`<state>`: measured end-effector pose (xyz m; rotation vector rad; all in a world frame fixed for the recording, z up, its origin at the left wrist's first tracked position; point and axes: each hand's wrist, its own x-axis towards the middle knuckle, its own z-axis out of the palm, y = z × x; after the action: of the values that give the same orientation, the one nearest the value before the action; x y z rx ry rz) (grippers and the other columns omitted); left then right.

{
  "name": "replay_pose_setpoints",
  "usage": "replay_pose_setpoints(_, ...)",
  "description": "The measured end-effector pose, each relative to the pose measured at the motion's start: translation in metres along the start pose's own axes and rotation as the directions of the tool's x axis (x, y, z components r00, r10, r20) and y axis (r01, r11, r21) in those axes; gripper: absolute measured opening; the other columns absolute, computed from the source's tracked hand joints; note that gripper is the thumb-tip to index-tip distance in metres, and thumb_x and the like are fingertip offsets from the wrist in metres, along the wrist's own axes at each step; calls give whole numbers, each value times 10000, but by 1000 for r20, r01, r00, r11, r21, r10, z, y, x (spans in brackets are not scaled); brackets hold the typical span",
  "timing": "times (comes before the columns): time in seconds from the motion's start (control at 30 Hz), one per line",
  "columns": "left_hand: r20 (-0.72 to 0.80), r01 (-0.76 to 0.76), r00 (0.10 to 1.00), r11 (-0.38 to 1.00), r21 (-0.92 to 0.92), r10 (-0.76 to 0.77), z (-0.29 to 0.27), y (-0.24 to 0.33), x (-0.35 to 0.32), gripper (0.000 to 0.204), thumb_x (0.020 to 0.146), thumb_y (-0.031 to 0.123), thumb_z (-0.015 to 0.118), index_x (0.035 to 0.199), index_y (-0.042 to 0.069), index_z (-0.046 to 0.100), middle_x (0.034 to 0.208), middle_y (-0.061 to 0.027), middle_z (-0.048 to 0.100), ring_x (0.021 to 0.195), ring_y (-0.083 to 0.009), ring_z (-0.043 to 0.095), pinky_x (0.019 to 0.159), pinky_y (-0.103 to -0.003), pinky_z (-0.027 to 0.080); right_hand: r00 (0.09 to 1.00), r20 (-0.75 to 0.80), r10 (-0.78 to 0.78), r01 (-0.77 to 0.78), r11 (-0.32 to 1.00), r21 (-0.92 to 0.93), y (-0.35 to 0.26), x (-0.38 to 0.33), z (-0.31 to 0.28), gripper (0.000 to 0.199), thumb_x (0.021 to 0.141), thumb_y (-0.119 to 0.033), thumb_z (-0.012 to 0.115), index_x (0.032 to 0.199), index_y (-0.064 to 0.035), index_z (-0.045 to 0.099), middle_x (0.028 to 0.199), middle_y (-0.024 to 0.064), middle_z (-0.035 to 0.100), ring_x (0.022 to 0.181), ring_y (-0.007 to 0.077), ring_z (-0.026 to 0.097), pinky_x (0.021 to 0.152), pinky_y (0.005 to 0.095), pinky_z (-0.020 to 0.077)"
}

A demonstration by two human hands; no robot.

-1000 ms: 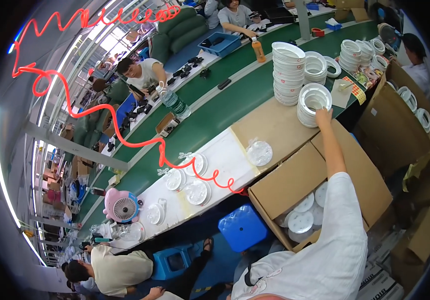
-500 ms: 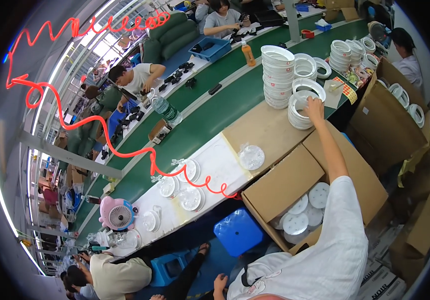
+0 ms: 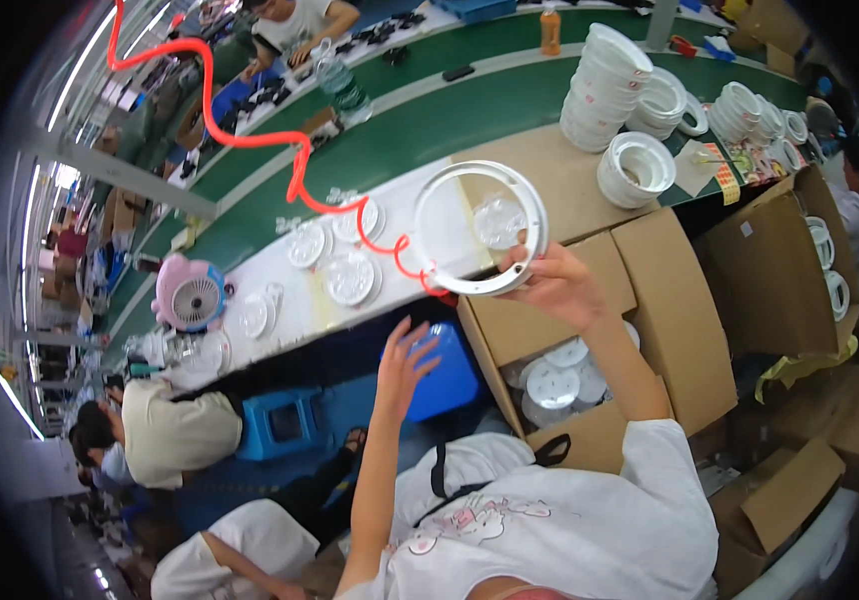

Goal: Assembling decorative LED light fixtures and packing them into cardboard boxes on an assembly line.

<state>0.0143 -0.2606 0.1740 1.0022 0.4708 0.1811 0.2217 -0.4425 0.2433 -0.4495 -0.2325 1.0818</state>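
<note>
My right hand [image 3: 562,283] grips a white plastic ring [image 3: 538,212] by its lower right rim and holds it up over the bench. The ring is broad and open in the middle, with small holes in its edge. My left hand [image 3: 407,368] is raised below and to the left of it, fingers spread, holding nothing. A short stack of white rings [image 3: 637,165] stands beyond my right hand. Behind it rises a taller, leaning ring stack [image 3: 603,92]. Under my right forearm, an open cardboard box [image 3: 490,368] holds white round discs [image 3: 553,386].
Several clear-wrapped round parts [image 3: 350,278] lie on the white bench top. A red coiled hose [image 3: 300,165] hangs across the view. A pink fan [image 3: 190,292] stands at left, near a seated co-worker [image 3: 180,430]. Blue stools [image 3: 280,424] stand below; another carton [image 3: 760,270] is at right.
My right hand has come from the ring stack toward me, lifting a ring off it. My left hand has risen into the middle of the view. The view has shifted.
</note>
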Motion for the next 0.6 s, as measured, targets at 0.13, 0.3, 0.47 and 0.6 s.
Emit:
replay_pose_setpoints(0.13,165,-160,959,923,-350,229,44,24,15,753,774,477,525,1331,127,157,1343,-175,246,1212,-350,299,949,-464,332,999,8,42,-43,992,122,50,-4,16,356,739,-38,545,1071,-89,429,987,50,514,1001,190,491,901,434,378)
replay_pose_setpoints(0.3,-81,-245,969,850,-466,235,49,16,9,605,831,361,490,1302,73,244,1352,-152,237,1245,-305,248,1022,-438,238,994,-3,-112,111,980,165,108,-7,40,506,737,3,554,1195,-74,352,1110,34,457,1094,163,416,951,365,329)
replay_pose_setpoints(0.47,-157,-242,967,530,-812,202,-10,8,-4,343,775,46,470,1108,-34,459,1091,-126,541,1134,-237,432,1005,-431,296,997,78,-27,50,951,-306,155,-20,35,698,696,-67,668,1261,-58,259,1229,90,396,1163,179,368,966,330,306)
replay_pose_setpoints(0.6,-185,-237,969,417,-878,161,-48,17,-39,470,702,-78,425,1170,-48,399,1180,-142,471,1178,-263,382,1018,-414,278,975,95,203,-56,631,-774,144,-18,-25,380,707,-183,674,1025,-21,542,976,79,575,992,167,517,887,320,382)
